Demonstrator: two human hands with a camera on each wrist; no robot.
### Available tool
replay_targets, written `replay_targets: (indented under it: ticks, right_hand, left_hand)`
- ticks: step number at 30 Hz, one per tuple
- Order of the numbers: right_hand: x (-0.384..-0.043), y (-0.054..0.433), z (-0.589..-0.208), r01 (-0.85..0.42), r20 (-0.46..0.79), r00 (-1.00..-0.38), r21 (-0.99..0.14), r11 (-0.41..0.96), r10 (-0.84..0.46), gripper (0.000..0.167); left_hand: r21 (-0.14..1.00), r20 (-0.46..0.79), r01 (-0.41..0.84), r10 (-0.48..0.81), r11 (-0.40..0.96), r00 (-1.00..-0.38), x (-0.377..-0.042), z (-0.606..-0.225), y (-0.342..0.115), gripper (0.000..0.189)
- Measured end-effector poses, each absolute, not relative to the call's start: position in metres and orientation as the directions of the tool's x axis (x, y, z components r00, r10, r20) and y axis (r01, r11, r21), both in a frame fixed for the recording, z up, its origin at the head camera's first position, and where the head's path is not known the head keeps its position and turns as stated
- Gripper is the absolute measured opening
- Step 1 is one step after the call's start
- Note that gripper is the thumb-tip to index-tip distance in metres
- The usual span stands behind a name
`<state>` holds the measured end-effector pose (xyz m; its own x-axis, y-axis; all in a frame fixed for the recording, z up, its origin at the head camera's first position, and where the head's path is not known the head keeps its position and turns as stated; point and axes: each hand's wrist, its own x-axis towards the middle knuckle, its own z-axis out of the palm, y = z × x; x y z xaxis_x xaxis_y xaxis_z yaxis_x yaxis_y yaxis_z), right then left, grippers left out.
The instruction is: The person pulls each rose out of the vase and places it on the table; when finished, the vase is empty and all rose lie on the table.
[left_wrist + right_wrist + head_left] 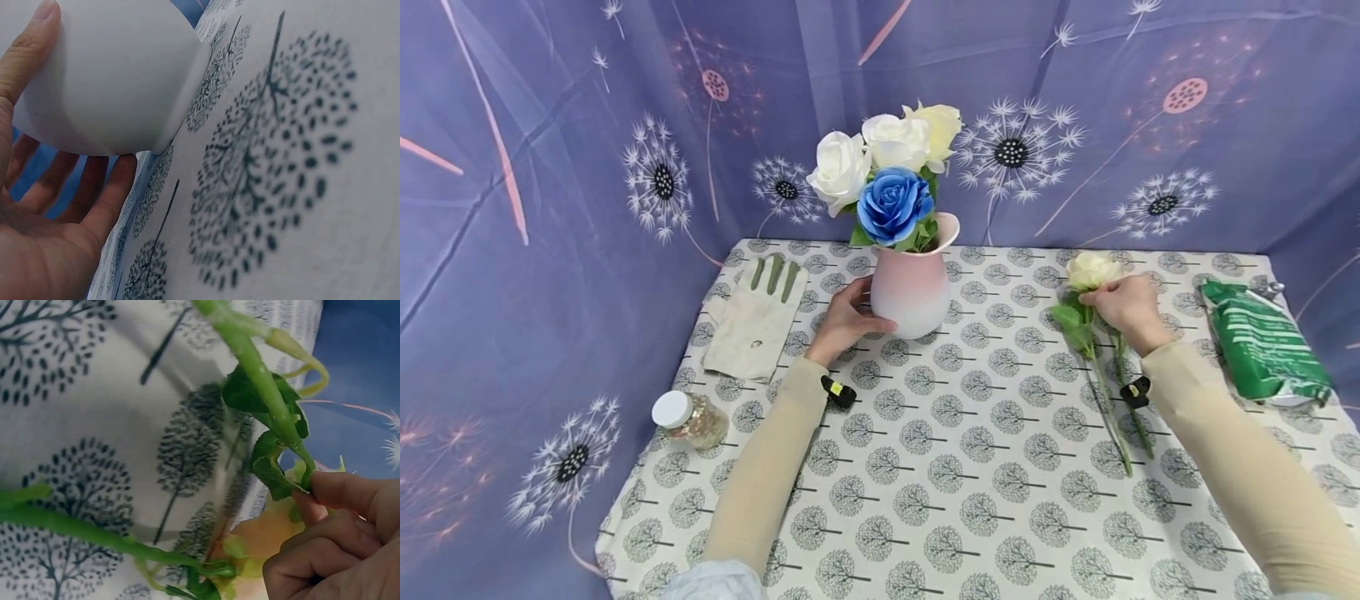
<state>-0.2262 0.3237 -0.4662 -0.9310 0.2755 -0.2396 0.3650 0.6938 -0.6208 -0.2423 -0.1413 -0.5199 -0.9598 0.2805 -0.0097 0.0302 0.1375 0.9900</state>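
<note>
My left hand (844, 318) holds the pink-and-white vase (910, 296) by its left side. In the left wrist view the thumb lies on one side of the vase (119, 81) and the fingers on the other. Two white roses (897, 143), a pale yellow rose (943, 133) and a blue rose (893, 207) stand in it. At the right, my right hand (1126, 307) pinches the green stem (269, 387) of a rose just below its bloom. A cream rose bloom (1092, 271) shows beside the fingers. A second stem (94, 534) lies alongside on the cloth.
A pale glove (751, 321) with green fingers lies left of the vase. Nearer the left edge a white-capped jar (700, 423) lies tilted. A green-and-white packet (1262, 346) lies at the right edge. Purple dandelion-print curtain (1011, 75) hangs behind the tree-patterned tablecloth (940, 500).
</note>
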Motion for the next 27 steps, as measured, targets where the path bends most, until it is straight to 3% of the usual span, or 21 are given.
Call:
replay_targets:
  ticks: [27]
  right_hand:
    - [-0.219, 0.326, -0.481, 0.357, -0.227, -0.934, -0.558, 0.749, 0.277, 0.035]
  left_hand:
    - [0.986, -0.013, 0.034, 0.276, 0.164, -0.961, -0.243, -0.521, -0.141, 0.094]
